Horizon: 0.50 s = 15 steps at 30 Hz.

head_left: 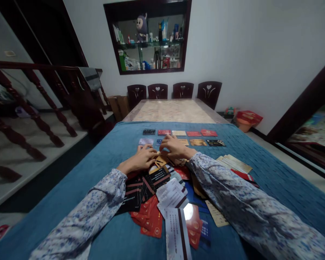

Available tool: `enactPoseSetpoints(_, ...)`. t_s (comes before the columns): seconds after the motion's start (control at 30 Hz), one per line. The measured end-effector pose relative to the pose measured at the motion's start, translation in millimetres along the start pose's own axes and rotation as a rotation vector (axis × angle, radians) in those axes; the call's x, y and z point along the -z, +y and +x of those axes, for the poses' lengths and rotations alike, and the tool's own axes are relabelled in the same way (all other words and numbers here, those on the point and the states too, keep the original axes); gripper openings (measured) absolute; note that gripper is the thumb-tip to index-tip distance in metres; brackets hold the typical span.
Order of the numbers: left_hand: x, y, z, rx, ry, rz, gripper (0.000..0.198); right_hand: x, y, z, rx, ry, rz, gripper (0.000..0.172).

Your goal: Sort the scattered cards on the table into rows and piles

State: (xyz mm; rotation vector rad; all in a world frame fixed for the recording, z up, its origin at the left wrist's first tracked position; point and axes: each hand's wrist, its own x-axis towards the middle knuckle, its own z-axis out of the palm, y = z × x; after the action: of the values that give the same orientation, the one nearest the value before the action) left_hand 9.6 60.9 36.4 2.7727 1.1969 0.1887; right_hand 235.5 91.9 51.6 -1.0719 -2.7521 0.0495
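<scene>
My left hand (144, 159) and my right hand (176, 147) meet over a loose pile of plastic cards. Fingers of both are bent and pinch at a gold card (161, 160), partly covered by them. Below lie black cards (160, 177) with white print, silver cards (172, 195) with dark stripes, and red cards (151, 220). A long silver card (176, 231) overlaps the nearest edge of the pile. Beyond my hands, two rows of cards are laid out, among them a gold card (197, 142) and a black card (216, 143). Part of the nearer row is hidden behind my right hand.
A blue cloth (111, 144) covers the near part of the table (176, 110). Cream cards (237, 163) lie to the right of my right forearm. Dark chairs (183, 90) stand at the far end. A wooden railing (38, 86) runs along the left.
</scene>
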Motion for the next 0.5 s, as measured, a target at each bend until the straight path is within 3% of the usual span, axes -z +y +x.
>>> enactPoseSetpoints(0.2,-1.8,-1.7,2.5,0.035,-0.039,0.002,0.037,-6.7,2.2,-1.2,0.023,-0.055,0.030,0.028)
enactPoseSetpoints(0.5,-2.7,-7.2,5.7,0.045,-0.025,-0.009,0.022,-10.4,5.4,-6.5,0.074,-0.062,0.060,0.042)
